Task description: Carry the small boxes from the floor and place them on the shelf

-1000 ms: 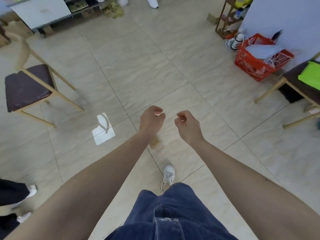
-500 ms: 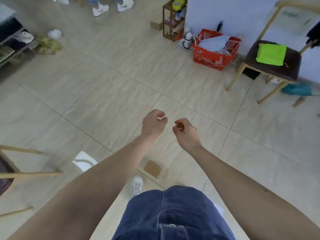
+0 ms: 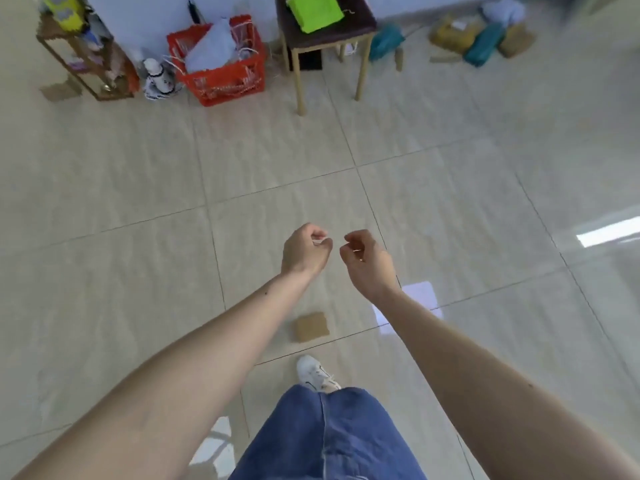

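A small flat brown box (image 3: 311, 326) lies on the tiled floor just ahead of my white shoe (image 3: 316, 374). My left hand (image 3: 304, 249) and my right hand (image 3: 367, 259) are held out side by side above the floor, a little beyond that box, fingers curled in with nothing in them. Several brown and teal parcels (image 3: 479, 39) lie on the floor at the far right by the wall. A small wooden shelf (image 3: 86, 64) with items on it stands at the far left.
A red basket (image 3: 221, 77) full of things sits by the wall with a white bottle (image 3: 157, 79) beside it. A wooden chair (image 3: 325, 32) carries a green cloth (image 3: 315, 10). A teal parcel (image 3: 386, 41) lies beside the chair.
The view has swung to the right: the basket and chair have slid left and the far parcels have come into sight. Both hands keep the same curled pose in front of me.
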Demonstrator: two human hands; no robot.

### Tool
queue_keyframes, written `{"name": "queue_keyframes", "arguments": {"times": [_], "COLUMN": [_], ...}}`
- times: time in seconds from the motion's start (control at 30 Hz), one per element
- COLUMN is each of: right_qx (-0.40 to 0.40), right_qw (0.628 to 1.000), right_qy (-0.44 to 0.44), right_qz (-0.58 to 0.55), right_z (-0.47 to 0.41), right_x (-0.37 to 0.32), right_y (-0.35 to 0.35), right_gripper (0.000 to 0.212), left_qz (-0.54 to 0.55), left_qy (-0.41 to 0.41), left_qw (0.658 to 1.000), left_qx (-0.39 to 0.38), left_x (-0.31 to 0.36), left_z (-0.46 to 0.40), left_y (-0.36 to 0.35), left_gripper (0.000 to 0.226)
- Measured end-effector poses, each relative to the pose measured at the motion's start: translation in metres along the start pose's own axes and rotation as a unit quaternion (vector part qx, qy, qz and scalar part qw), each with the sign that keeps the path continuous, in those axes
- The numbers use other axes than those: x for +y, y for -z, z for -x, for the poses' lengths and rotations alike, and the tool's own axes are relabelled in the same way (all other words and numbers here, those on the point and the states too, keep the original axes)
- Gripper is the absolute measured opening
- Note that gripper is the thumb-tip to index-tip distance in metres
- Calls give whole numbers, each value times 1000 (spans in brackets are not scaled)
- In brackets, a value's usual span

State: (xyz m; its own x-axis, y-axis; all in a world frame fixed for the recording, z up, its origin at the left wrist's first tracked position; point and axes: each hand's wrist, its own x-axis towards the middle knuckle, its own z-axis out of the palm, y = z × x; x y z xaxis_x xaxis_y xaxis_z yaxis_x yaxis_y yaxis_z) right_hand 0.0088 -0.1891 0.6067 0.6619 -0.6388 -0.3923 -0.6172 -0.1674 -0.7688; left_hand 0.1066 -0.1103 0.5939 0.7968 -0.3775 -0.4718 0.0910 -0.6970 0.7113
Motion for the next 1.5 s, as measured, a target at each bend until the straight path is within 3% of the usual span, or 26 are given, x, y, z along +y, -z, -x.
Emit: {"name": "queue_keyframes", "arguments": {"times": [0.47,0.7,0.9,1.2,1.5], "right_qx": [223,317,380,397,380], "right_qw": [953,898,844,804,785], "right_qy": [-157,-228,-288,-355,-396], "right_qz": [-131,-201,-245,-265,-287], "right_z": [125,140,106,58,-5], "right_x": [69,72,79,162,304], "right_y": [-33,-86,-153,-253,-372], "right_gripper": [26,23,22,21,24], "left_qz": [-101,-168,-245,-306,-328], "left_qy": [-138,-182,-201,-194,-187], "left_qw": [964,929,892,866,848], "left_qx": [-205,-277,-323,-344,-371], "left_x": [-47,-69,-104,-210,-360], "left_z": [66,49,-18,-104,-191], "left_y": [-40,-33,-25,-62,-148], "left_gripper": [20,22,20,24,33]}}
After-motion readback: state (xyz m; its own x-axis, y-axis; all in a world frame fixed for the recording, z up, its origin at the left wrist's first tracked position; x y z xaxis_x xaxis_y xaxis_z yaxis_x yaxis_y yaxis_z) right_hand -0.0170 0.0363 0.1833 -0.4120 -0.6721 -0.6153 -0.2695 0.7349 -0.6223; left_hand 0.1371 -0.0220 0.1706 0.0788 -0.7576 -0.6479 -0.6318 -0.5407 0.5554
